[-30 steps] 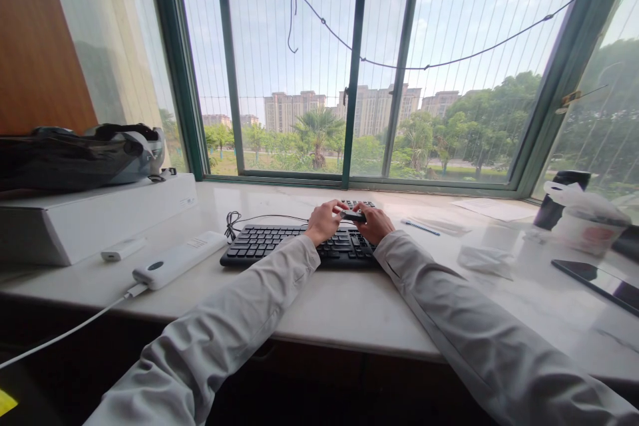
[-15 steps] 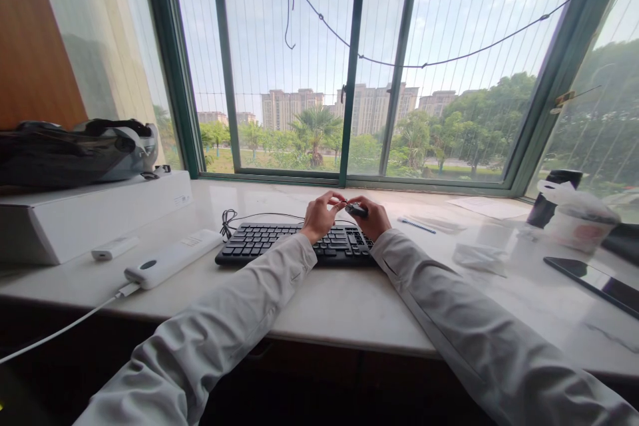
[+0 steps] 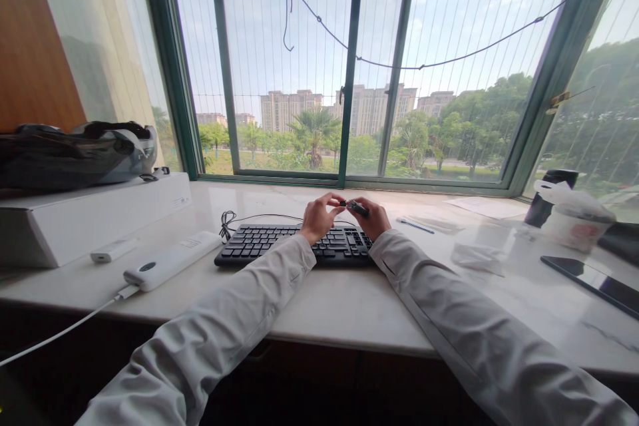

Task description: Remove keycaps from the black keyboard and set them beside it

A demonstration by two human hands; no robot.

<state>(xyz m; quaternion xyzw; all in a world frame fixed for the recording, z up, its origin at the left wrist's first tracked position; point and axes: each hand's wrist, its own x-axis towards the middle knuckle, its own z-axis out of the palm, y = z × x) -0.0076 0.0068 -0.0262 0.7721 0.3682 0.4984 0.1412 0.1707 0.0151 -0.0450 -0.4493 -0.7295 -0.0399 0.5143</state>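
Toward the tabletop's (image 3: 344,319) far edge, the left hand (image 3: 318,218), pinching a small black piece (image 3: 343,203), should best hold steady beside the dark object (image 3: 359,209) gripped in the right hand (image 3: 377,215).

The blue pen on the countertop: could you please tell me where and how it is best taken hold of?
The blue pen is probably best pinched mid-barrel, straight from above, across its two long sides, because it is slender and lies flat on the countertop. The right hand is nearest, but it holds a small dark object.
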